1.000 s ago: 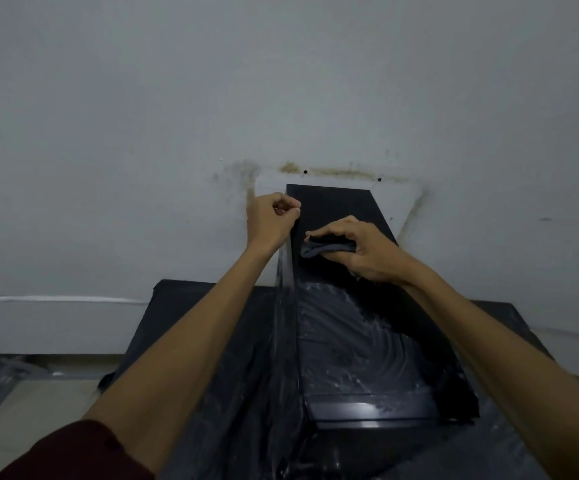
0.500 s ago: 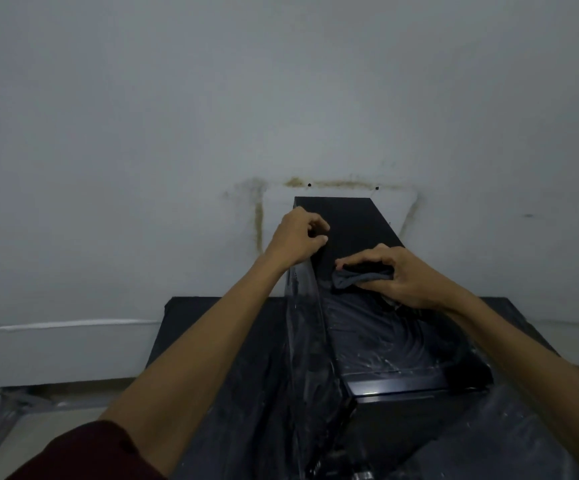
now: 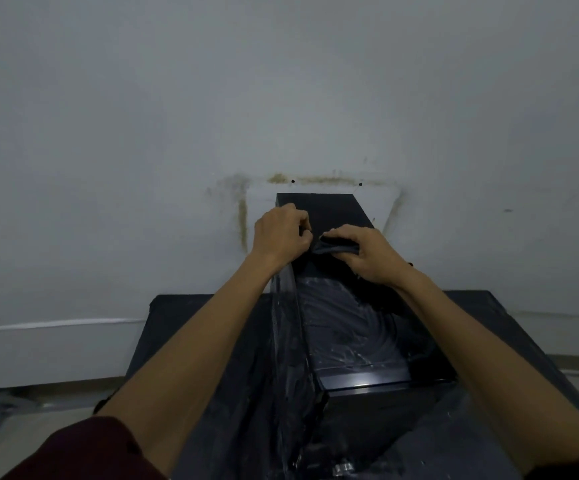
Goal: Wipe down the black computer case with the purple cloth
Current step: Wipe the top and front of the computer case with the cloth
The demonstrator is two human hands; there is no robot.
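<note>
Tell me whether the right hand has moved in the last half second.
Yes: the right hand slid left, toward the far end of the case.

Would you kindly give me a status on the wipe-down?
Status: right hand pinches purple cloth on computer case top; left hand curled at its left edge, grip unclear. Nothing blocking.

A pale grey wall (image 3: 142, 116) carries brownish stains (image 3: 243, 220) and two small dark holes (image 3: 292, 180). Crinkled clear plastic film (image 3: 283, 306) drapes over the black table (image 3: 184, 327), which stands on a light floor (image 3: 49, 424).
</note>
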